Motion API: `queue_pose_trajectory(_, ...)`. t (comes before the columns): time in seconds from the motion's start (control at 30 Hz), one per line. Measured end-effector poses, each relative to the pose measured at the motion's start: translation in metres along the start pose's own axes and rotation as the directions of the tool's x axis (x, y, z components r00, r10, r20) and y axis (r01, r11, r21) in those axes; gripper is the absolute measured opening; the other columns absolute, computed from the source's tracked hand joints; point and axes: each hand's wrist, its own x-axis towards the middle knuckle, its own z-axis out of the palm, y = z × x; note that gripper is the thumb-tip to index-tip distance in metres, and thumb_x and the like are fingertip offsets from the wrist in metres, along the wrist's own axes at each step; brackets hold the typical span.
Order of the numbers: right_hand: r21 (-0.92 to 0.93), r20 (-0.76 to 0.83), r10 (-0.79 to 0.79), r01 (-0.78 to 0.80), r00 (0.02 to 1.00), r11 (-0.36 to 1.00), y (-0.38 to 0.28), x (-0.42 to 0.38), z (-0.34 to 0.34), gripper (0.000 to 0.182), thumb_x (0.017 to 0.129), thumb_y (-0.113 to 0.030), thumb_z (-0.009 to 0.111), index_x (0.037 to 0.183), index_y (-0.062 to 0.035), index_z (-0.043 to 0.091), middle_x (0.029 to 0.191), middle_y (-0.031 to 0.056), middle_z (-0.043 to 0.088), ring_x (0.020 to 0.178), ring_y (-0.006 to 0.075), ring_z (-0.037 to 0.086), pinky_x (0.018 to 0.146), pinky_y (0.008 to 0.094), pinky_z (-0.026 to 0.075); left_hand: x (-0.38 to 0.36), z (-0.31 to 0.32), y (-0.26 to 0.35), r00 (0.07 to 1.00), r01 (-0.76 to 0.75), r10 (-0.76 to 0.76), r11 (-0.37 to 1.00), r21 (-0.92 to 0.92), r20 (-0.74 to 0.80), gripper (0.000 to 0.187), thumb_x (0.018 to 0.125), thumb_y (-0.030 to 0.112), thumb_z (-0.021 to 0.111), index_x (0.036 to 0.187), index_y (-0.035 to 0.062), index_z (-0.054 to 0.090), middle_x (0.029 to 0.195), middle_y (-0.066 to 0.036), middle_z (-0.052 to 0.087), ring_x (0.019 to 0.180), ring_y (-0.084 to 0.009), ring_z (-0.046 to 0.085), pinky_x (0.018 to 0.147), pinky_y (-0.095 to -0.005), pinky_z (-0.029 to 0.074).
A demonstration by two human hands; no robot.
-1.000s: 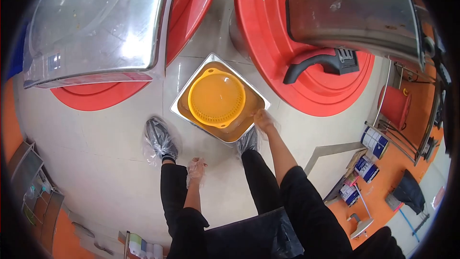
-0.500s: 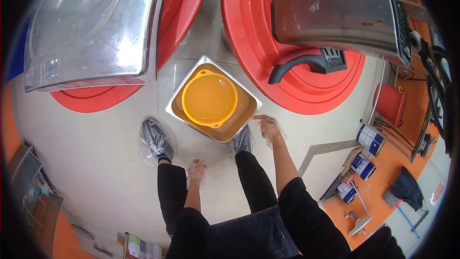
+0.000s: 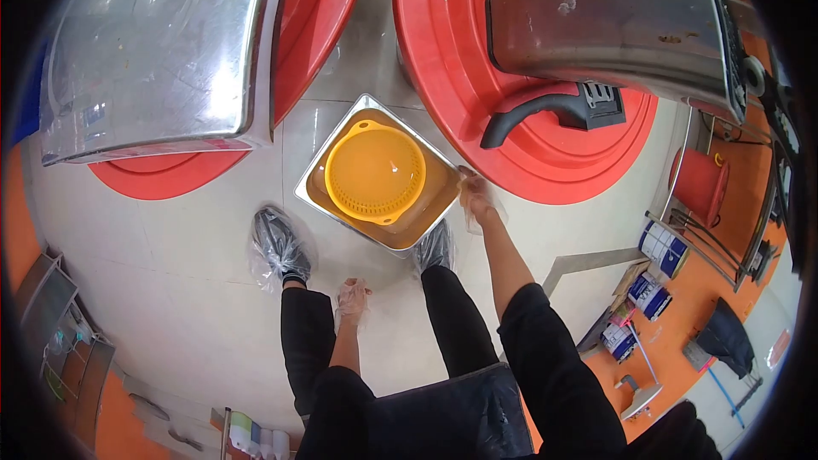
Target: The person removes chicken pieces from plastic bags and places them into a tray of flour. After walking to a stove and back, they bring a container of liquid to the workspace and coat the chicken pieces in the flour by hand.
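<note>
A rectangular metal pan (image 3: 332, 215) stands on the floor, turned cornerwise, with murky yellow-brown liquid inside. A round yellow plastic colander (image 3: 375, 172) sits in it, filled with similar liquid. My right hand (image 3: 475, 196), in a clear plastic glove, is at the pan's right corner, its fingers closed on the rim; the fingertips are partly hidden. My left hand (image 3: 351, 300), also gloved in clear plastic, hangs near my left knee, away from the pan. Its fingers are curled in and nothing shows in them.
Large red round lids (image 3: 545, 166) flank the pan ahead. On them rest a big metal box (image 3: 162, 51) at left, and a metal container (image 3: 605, 25) and a black-handled tool (image 3: 554, 111) at right. My feet wear plastic covers (image 3: 277, 243). Paint-like cans (image 3: 663, 249) stand far right.
My right hand has moved up and slightly left, from just beside the pan onto its right corner. My left hand stays about where it was. Pan and colander look unmoved.
</note>
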Motion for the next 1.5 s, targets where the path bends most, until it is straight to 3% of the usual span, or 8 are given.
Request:
queue_pose_trajectory(0.1, -0.898, 0.252, -0.554, 0.405, 0.794, 0.171, 0.032, -0.029, 0.011, 0.019, 0.089, -0.012, 0.055, 0.108, -0.0075, 0.058, 0.085, 0.0041, 0.06, 0.056, 0.0117, 0.052, 0.053, 0.0247, 0.043, -0.001, -0.003, 0.016, 0.997, 0.073, -0.075, 0.996, 0.044, 0.036, 0.027, 0.085, 0.023, 0.053, 0.092, -0.0016, 0.06, 0.073, -0.008, 0.062, 0.067, -0.0166, 0.062, 0.068, -0.0285, 0.046)
queue_pose_trajectory(0.2, -0.626, 0.714, -0.459, 0.188, 0.528, -0.757, 0.033, -0.041, 0.021, 0.015, 0.091, -0.008, 0.052, 0.104, -0.0049, 0.059, 0.09, 0.0069, 0.062, 0.061, 0.0157, 0.056, 0.06, 0.028, 0.047, 0.017, 0.002, -0.005, 0.999, -0.05, 0.05, 0.996, -0.078, -0.004, 0.029, 0.086, 0.028, 0.052, 0.094, 0.0016, 0.061, 0.086, -0.009, 0.063, 0.071, -0.0169, 0.06, 0.069, -0.031, 0.046)
queue_pose_trajectory(0.33, -0.18, 0.908, -0.153, 0.033, 0.391, -0.983, 0.028, -0.012, 0.045, 0.015, 0.092, -0.009, 0.049, 0.102, -0.0056, 0.06, 0.091, 0.0084, 0.064, 0.074, 0.0222, 0.062, 0.073, 0.0352, 0.049, 0.05, 0.006, -0.02, 0.897, -0.43, 0.441, 0.886, 0.172, -0.029, 0.03, 0.089, 0.032, 0.051, 0.104, 0.0072, 0.059, 0.104, -0.007, 0.061, 0.08, -0.0145, 0.058, 0.064, -0.0285, 0.045)
queue_pose_trajectory(0.57, -0.07, 0.532, -0.153, -0.137, 0.833, -0.988, 0.124, 0.033, 0.126, 0.02, 0.09, -0.016, 0.048, 0.102, -0.0076, 0.061, 0.096, 0.0103, 0.065, 0.092, 0.0236, 0.062, 0.078, 0.037, 0.048, 0.054, 0.035, 0.07, 0.999, -0.002, -0.015, 0.86, -0.509, -0.03, 0.031, 0.096, 0.037, 0.044, 0.102, 0.0084, 0.056, 0.086, -0.001, 0.056, 0.069, -0.0106, 0.045, 0.061, -0.0256, 0.039)
queue_pose_trajectory(0.67, 0.209, 0.526, -0.019, -0.151, 0.85, -0.966, 0.13, 0.037, 0.127, 0.019, 0.091, -0.016, 0.046, 0.098, -0.0068, 0.06, 0.094, 0.0135, 0.064, 0.089, 0.028, 0.061, 0.078, 0.0372, 0.048, 0.078, 0.04, 0.048, 0.967, -0.219, 0.163, 0.925, -0.311, -0.196, 0.031, 0.097, 0.036, 0.043, 0.092, 0.0077, 0.053, 0.074, 0.001, 0.048, 0.066, -0.0085, 0.041, 0.06, -0.0231, 0.036)
queue_pose_trajectory(0.77, -0.772, 0.501, -0.144, 0.365, 0.853, -0.521, 0.059, 0.075, 0.072, 0.016, 0.09, -0.014, 0.044, 0.091, -0.0065, 0.058, 0.088, 0.0146, 0.061, 0.086, 0.0306, 0.059, 0.076, 0.0373, 0.047, 0.084, 0.049, 0.052, 0.915, -0.35, 0.248, 0.88, -0.321, -0.317, 0.026, 0.099, 0.031, 0.042, 0.088, 0.0082, 0.051, 0.072, 0.003, 0.045, 0.065, -0.0068, 0.039, 0.059, -0.021, 0.035)
queue_pose_trajectory(0.8, -0.188, 0.692, -0.045, 0.119, 0.721, -0.975, 0.121, 0.027, 0.099, 0.012, 0.089, -0.012, 0.043, 0.087, -0.0073, 0.055, 0.084, 0.0125, 0.056, 0.085, 0.0296, 0.057, 0.076, 0.0363, 0.046, 0.082, 0.05, 0.054, 0.91, -0.359, 0.229, 0.853, -0.378, -0.346, 0.025, 0.099, 0.029, 0.042, 0.088, 0.0082, 0.05, 0.072, 0.003, 0.045, 0.065, -0.0067, 0.038, 0.059, -0.0207, 0.034)
queue_pose_trajectory(1.5, -0.363, 0.66, -0.299, -0.056, 0.689, -0.93, 0.372, -0.131, 0.057, 0.03, 0.093, -0.034, 0.048, 0.097, -0.0068, 0.06, 0.099, 0.0151, 0.057, 0.096, 0.0329, 0.055, 0.085, 0.0401, 0.044, -0.157, -0.161, 0.071, 0.644, -0.44, 0.385, 0.893, 0.092, -0.661, 0.02, 0.092, 0.011, 0.051, 0.076, -0.0003, 0.046, 0.065, -0.012, 0.042, 0.055, -0.0218, 0.038, 0.052, -0.0308, 0.035)
